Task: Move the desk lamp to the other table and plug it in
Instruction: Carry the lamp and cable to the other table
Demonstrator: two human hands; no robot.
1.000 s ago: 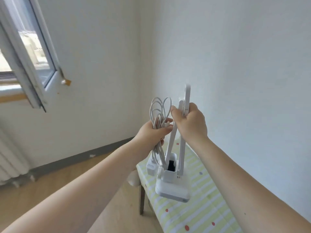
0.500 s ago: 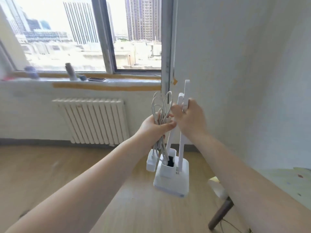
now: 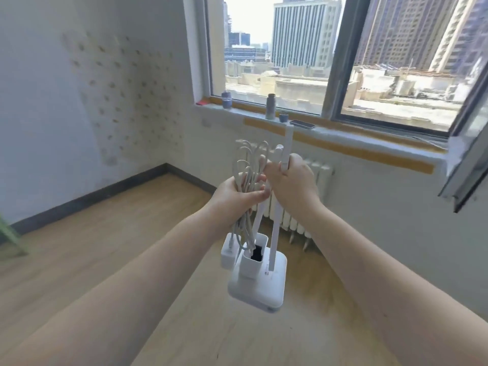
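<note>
My right hand (image 3: 293, 183) is curled tight around the two thin white arms of the desk lamp (image 3: 257, 283), fingers wrapped fully over them with no gap showing, thumb side toward me. My left hand (image 3: 239, 195) is closed as well, fisted around the bundled white power cord (image 3: 247, 165); its fingertips (image 3: 260, 192) press up against the lamp's arms and touch my right hand. Both forearms reach out in front of me at about chest height.

The lamp hangs in the air above the wooden floor (image 3: 79, 260), resting on nothing. Its long axis runs close to vertical, tilted slightly: the folded arms rise from the base up through my right fist, and the longer one pokes out above my knuckles, pointing up toward the window sill (image 3: 343, 143). The square white base is at the bottom, its top face tipped toward me, with a small open cup-shaped holder standing on it, dark inside. The cord loops stand up above my left fist and the slack trails down below it to a white plug adapter (image 3: 227, 253), which dangles just beside the holder, at the base's left edge.

Behind the lamp is a white radiator (image 3: 317, 180) under the window (image 3: 330, 56), and a grey bottle (image 3: 270, 107) stands on the sill
</note>
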